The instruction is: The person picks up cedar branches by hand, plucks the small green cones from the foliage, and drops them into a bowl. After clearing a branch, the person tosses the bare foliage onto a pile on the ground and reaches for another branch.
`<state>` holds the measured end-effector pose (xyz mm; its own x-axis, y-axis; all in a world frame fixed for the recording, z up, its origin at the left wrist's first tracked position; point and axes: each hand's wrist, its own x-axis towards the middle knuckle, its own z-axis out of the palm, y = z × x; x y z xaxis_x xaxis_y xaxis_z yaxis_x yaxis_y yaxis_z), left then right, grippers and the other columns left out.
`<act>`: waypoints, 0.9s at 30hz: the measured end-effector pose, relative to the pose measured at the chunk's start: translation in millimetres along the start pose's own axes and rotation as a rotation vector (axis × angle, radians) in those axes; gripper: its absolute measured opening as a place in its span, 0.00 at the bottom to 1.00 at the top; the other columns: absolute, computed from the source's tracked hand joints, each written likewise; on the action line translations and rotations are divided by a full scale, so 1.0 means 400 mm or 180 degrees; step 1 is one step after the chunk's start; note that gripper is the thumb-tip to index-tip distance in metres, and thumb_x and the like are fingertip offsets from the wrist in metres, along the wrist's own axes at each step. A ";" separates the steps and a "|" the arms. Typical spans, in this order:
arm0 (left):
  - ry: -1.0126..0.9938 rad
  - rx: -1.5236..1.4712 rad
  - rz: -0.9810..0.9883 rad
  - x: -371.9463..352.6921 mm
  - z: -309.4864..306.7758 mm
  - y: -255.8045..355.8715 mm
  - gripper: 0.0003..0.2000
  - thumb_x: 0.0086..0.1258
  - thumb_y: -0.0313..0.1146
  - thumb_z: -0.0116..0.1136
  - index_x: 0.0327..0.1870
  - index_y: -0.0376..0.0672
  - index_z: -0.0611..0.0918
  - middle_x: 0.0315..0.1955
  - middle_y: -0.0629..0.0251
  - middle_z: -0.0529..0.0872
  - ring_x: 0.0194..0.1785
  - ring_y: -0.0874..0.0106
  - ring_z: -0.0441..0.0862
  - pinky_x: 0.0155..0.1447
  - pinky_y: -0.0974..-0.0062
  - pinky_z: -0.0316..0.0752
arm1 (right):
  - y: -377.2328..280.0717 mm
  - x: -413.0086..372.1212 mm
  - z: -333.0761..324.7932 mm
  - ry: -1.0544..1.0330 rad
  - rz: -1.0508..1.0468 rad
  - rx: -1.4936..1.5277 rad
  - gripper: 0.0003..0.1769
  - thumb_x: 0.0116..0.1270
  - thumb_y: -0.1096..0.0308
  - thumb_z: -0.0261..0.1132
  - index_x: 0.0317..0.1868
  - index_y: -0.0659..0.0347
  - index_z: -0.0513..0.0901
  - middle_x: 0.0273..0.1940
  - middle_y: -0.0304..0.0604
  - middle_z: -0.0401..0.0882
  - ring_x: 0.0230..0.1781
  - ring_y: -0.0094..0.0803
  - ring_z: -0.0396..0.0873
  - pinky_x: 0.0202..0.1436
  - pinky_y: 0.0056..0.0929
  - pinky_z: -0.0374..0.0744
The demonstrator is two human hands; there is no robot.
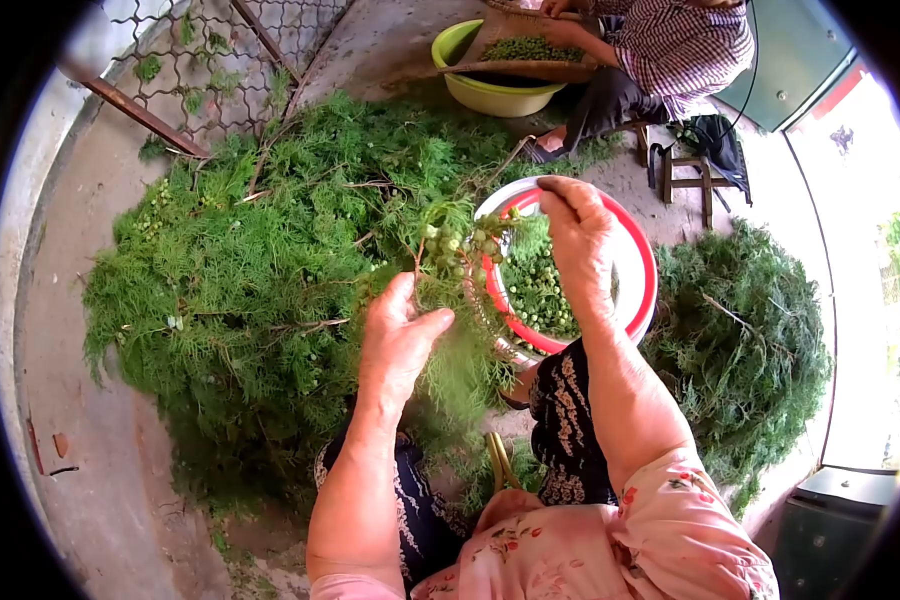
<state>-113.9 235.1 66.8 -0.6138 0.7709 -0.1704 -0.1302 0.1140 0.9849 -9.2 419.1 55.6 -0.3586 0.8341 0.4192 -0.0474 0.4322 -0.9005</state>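
My left hand is closed on a green branch that carries clusters of round green cones. Over the rim of a red and white basin, my right hand has its fingers bent down at the right end of the branch. Whether those fingertips grip anything is hidden. Inside the basin lie many small green cones. Feathery leaves of the branch hang down between my two forearms, partly blurred.
A large heap of cut branches spreads at left, a smaller heap at right. Beyond the basin a person sits by a yellow-green tub. A wooden stool stands at upper right. A wire mesh panel leans upper left.
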 end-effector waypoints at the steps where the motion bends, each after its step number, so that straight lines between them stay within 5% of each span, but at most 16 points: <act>1: -0.0037 0.0112 -0.0033 -0.001 0.003 0.003 0.18 0.54 0.16 0.59 0.48 0.36 0.76 0.40 0.67 0.82 0.39 0.78 0.77 0.43 0.79 0.73 | -0.011 -0.004 0.017 -0.0088 -0.0350 -0.0150 0.09 0.60 0.76 0.62 0.42 0.64 0.80 0.31 0.35 0.78 0.29 0.20 0.72 0.35 0.17 0.72; 5: -0.0199 0.0688 0.0093 -0.005 0.018 -0.006 0.18 0.53 0.16 0.58 0.48 0.37 0.76 0.40 0.67 0.81 0.41 0.77 0.76 0.47 0.77 0.73 | -0.125 -0.046 0.049 -0.1254 -0.0374 -0.0681 0.16 0.50 0.76 0.69 0.42 0.63 0.80 0.32 0.41 0.79 0.31 0.25 0.77 0.35 0.24 0.75; 7: -0.0270 0.0847 0.0122 -0.006 0.020 -0.011 0.18 0.53 0.17 0.58 0.47 0.37 0.76 0.40 0.67 0.81 0.41 0.77 0.75 0.48 0.76 0.73 | -0.111 -0.066 0.072 -0.1252 -0.0547 -0.0885 0.18 0.48 0.73 0.70 0.42 0.60 0.80 0.31 0.42 0.79 0.29 0.27 0.76 0.34 0.25 0.74; 8: -0.0295 0.0888 0.0114 -0.008 0.019 -0.012 0.18 0.52 0.17 0.59 0.47 0.37 0.76 0.39 0.67 0.81 0.41 0.77 0.75 0.48 0.76 0.73 | -0.075 -0.069 0.082 -0.1089 -0.0753 -0.1019 0.15 0.52 0.71 0.68 0.42 0.61 0.81 0.29 0.39 0.79 0.27 0.24 0.75 0.31 0.23 0.74; 11: -0.0359 0.0539 0.0018 -0.013 0.014 0.003 0.18 0.52 0.17 0.59 0.46 0.36 0.77 0.40 0.66 0.81 0.42 0.76 0.75 0.48 0.75 0.72 | -0.087 -0.050 0.079 -0.0405 0.0545 -0.0413 0.10 0.57 0.70 0.66 0.40 0.62 0.81 0.27 0.36 0.79 0.25 0.21 0.74 0.27 0.21 0.73; 12: -0.0310 0.0434 -0.0051 -0.016 0.010 0.009 0.18 0.52 0.17 0.59 0.47 0.36 0.77 0.41 0.66 0.81 0.43 0.76 0.75 0.49 0.76 0.72 | -0.054 -0.028 0.054 -0.0198 0.0241 -0.0679 0.08 0.61 0.71 0.63 0.40 0.62 0.81 0.27 0.36 0.80 0.23 0.19 0.73 0.24 0.19 0.72; 14: -0.0203 0.0228 -0.0112 -0.019 0.002 0.011 0.19 0.52 0.16 0.60 0.47 0.36 0.77 0.43 0.65 0.81 0.45 0.75 0.75 0.50 0.76 0.72 | -0.033 0.012 0.013 0.0461 0.0602 -0.0170 0.05 0.58 0.74 0.61 0.35 0.63 0.81 0.28 0.46 0.81 0.29 0.29 0.78 0.35 0.25 0.77; 17: -0.0031 -0.0085 -0.0072 -0.014 -0.009 0.002 0.21 0.51 0.16 0.61 0.49 0.36 0.77 0.45 0.65 0.80 0.49 0.73 0.76 0.51 0.77 0.71 | 0.062 0.029 -0.063 0.0759 -0.0544 -0.2174 0.09 0.57 0.76 0.60 0.39 0.61 0.83 0.35 0.44 0.82 0.35 0.31 0.79 0.40 0.27 0.76; 20: 0.0076 0.0121 0.0187 -0.008 -0.025 -0.018 0.21 0.51 0.14 0.60 0.49 0.37 0.77 0.45 0.66 0.81 0.47 0.75 0.76 0.50 0.77 0.72 | 0.084 0.040 -0.085 0.0742 -0.0491 -0.2119 0.11 0.57 0.76 0.60 0.41 0.60 0.82 0.33 0.43 0.82 0.32 0.30 0.78 0.38 0.26 0.77; 23: 0.0152 0.0110 0.0181 -0.005 -0.029 -0.026 0.19 0.51 0.14 0.60 0.47 0.38 0.78 0.42 0.68 0.82 0.43 0.78 0.77 0.45 0.79 0.73 | -0.024 0.019 -0.045 0.0033 0.0832 -0.0130 0.12 0.57 0.74 0.60 0.42 0.62 0.81 0.30 0.42 0.81 0.28 0.27 0.77 0.34 0.25 0.76; 27: 0.0248 0.0349 0.0131 -0.004 -0.020 -0.016 0.17 0.52 0.15 0.60 0.45 0.38 0.79 0.38 0.68 0.83 0.38 0.78 0.77 0.42 0.80 0.73 | -0.024 -0.013 -0.006 -0.1141 0.0761 0.0024 0.12 0.65 0.66 0.59 0.43 0.65 0.80 0.27 0.43 0.80 0.28 0.27 0.77 0.34 0.25 0.76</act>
<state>-118.4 228.0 60.7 -0.6760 0.7258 -0.1275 -0.0205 0.1544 0.9878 -4.5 411.5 62.4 -0.6614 0.7380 0.1334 0.0700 0.2378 -0.9688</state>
